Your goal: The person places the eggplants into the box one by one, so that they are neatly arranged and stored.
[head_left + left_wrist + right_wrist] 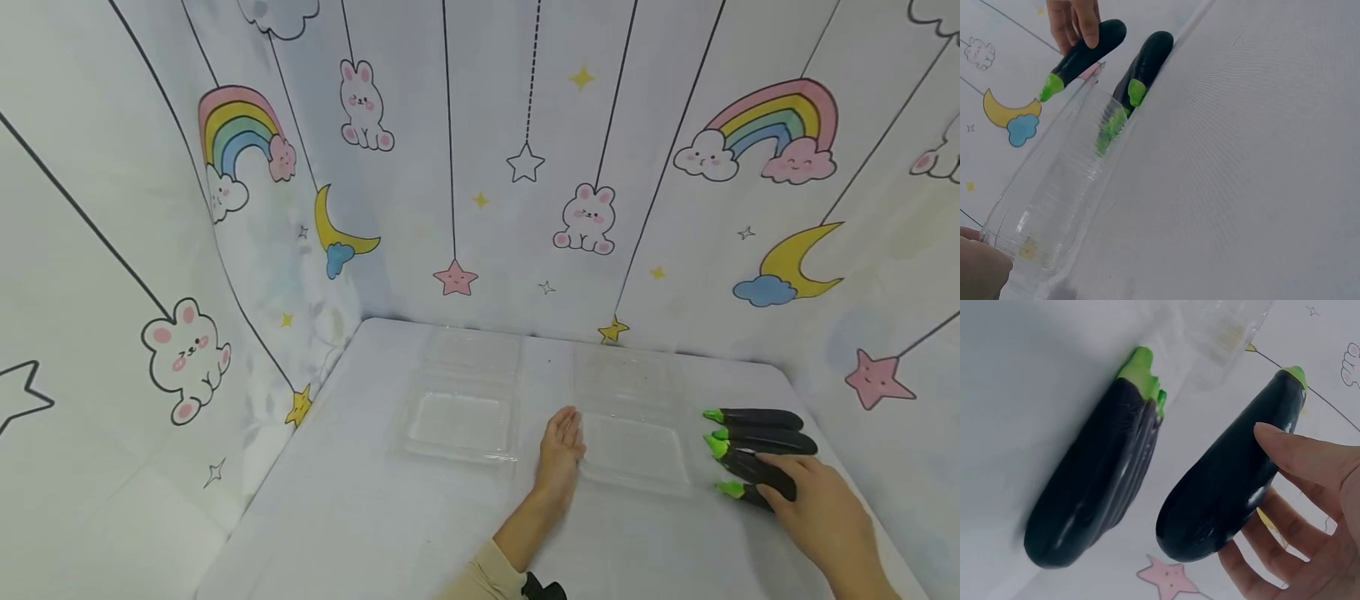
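My right hand [828,512] holds a dark eggplant [1229,469] with a green stem end, thumb on one side and fingers on the other. In the left wrist view this eggplant is raised off the table. Three more eggplants lie below and beside it, among them the farthest one [757,418] and the nearest one [752,494]. My left hand [561,457] is at the left side of a clear plastic box [637,485], fingers mostly straight and touching its edge. The left wrist view shows only part of that hand.
A second clear plastic box [457,456] lies to the left on the white table [352,517]. Each box has a see-through lid section behind it. Patterned cloth walls [495,108] with rabbits, stars and rainbows stand around the table's back and sides.
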The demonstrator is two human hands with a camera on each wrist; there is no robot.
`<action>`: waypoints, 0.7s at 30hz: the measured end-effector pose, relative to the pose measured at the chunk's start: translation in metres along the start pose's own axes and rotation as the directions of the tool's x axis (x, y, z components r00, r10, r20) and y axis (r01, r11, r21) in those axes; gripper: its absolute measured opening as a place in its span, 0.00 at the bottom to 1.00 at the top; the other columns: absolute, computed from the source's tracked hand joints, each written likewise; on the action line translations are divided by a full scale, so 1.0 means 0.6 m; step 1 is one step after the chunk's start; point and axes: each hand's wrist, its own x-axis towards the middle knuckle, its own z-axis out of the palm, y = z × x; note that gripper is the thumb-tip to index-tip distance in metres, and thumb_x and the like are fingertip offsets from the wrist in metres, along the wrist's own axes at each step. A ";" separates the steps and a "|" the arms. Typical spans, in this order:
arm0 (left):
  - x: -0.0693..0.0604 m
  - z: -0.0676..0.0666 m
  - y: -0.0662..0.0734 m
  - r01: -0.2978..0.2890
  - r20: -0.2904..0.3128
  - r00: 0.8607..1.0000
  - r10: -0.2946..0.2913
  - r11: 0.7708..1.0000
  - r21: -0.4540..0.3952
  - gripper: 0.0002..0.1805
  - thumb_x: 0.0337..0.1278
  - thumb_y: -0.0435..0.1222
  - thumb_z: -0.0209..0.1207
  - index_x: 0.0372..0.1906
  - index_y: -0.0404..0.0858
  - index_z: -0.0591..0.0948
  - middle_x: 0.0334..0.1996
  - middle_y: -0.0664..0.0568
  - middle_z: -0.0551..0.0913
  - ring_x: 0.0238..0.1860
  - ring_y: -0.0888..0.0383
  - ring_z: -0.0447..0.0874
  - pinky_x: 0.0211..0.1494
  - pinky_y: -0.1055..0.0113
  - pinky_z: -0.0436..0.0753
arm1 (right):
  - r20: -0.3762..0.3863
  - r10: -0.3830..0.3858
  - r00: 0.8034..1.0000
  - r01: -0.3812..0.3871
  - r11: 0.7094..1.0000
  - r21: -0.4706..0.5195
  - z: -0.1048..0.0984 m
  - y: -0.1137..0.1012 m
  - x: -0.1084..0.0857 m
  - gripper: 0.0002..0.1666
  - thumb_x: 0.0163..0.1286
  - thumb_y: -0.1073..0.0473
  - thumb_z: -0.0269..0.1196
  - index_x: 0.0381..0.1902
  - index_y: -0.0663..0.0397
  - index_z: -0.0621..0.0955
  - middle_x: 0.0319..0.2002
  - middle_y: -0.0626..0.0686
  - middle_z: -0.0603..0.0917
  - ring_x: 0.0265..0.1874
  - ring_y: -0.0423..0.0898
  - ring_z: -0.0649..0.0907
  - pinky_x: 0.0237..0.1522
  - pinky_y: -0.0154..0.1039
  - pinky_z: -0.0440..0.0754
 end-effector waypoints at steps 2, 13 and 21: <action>0.000 0.001 0.000 -0.005 -0.001 1.000 0.005 1.000 -0.006 0.40 0.60 0.12 0.42 0.78 0.32 0.58 0.81 0.34 0.54 0.82 0.42 0.51 0.84 0.52 0.54 | -0.012 -0.014 1.000 0.014 1.000 0.007 0.001 -0.005 0.004 0.28 0.55 0.62 0.78 0.54 0.63 0.84 0.52 0.74 0.80 0.49 0.78 0.78 0.45 0.75 0.76; -0.004 0.001 0.001 0.012 -0.002 1.000 -0.012 1.000 -0.019 0.40 0.63 0.12 0.43 0.79 0.32 0.55 0.81 0.38 0.56 0.83 0.43 0.50 0.85 0.53 0.54 | -0.022 -0.041 0.999 0.042 0.998 0.043 0.014 -0.027 0.025 0.28 0.56 0.63 0.77 0.56 0.60 0.84 0.54 0.71 0.80 0.53 0.77 0.76 0.48 0.78 0.75; -0.005 0.003 0.002 -0.009 -0.003 1.000 0.009 0.999 -0.037 0.40 0.61 0.11 0.43 0.79 0.28 0.53 0.80 0.34 0.54 0.83 0.40 0.49 0.85 0.51 0.52 | 0.004 -0.042 0.999 0.042 0.998 0.035 0.012 -0.047 0.041 0.28 0.56 0.63 0.78 0.56 0.62 0.85 0.55 0.73 0.79 0.54 0.77 0.76 0.47 0.78 0.75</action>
